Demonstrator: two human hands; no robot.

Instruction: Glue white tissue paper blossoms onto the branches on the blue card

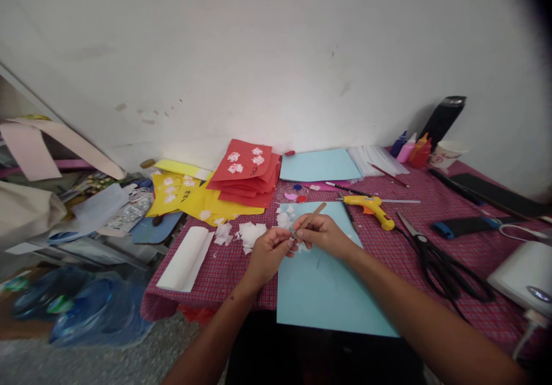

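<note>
Over the light blue paper, both hands meet with their fingertips close together. My right hand is closed round a flat wooden craft stick, which slants up and to the right out of the grip. A small pale bit is pinched in my left hand, mostly hidden by the fingers. White paper scraps lie on the blue paper just beyond the hands. Left of them, on the checked tablecloth, are torn white tissue pieces and a folded white paper strip.
Red cards with white flowers and yellow sheets lie at the back left. To the right are a yellow glue gun, black-handled scissors, paint bottles, a paper cup, a black flask and a white device.
</note>
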